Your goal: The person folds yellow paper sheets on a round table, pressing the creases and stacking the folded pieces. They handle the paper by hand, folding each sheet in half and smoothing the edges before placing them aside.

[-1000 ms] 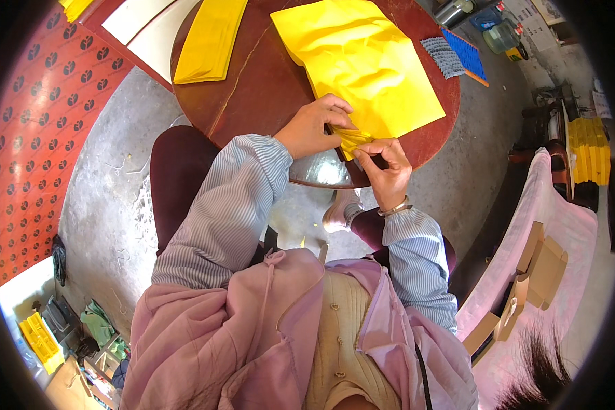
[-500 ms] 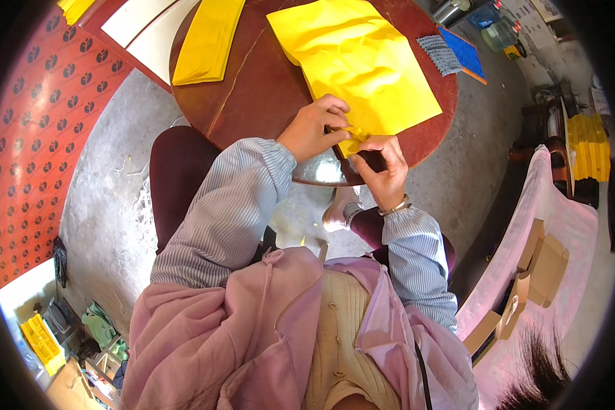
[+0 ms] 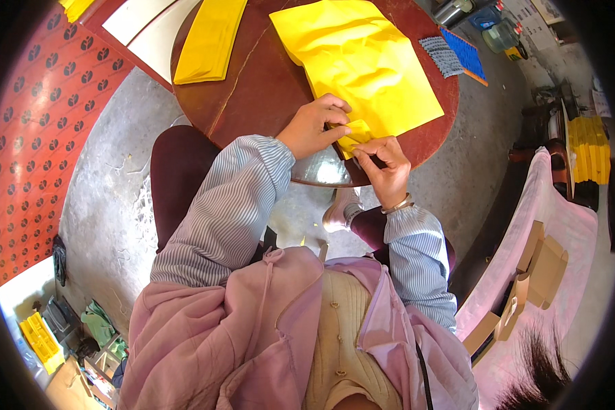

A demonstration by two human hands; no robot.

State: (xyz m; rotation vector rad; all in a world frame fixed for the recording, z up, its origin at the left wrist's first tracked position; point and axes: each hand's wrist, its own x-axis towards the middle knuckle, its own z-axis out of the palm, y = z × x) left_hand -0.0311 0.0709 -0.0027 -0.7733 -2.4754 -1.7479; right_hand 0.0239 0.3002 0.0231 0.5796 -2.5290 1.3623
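A large yellow sheet (image 3: 369, 61), which looks like thin fabric or paper, lies wrinkled across the round dark-red table (image 3: 253, 89). Its near corner is folded into a small flap by the table's front edge. My left hand (image 3: 319, 128) pinches the left side of that flap between thumb and fingers. On the other side, my right hand (image 3: 387, 167) grips the lower edge of the same corner with thumb and forefinger. Both hands are closed and close together. A folded yellow stack (image 3: 208, 41) lies at the table's far left, out of reach of either hand's fingers.
Grey strips (image 3: 441, 56) and a blue slatted piece (image 3: 465, 55) sit at the table's right edge. To the right, open cardboard boxes (image 3: 547, 270) rest on a pink cloth (image 3: 526, 205). More yellow stacks (image 3: 589, 149) stand beyond. My knees are under the table's near edge.
The corner flap is more opened out and visible between my hands. My right fingers have shifted slightly left and down along the edge; my left hand has barely moved.
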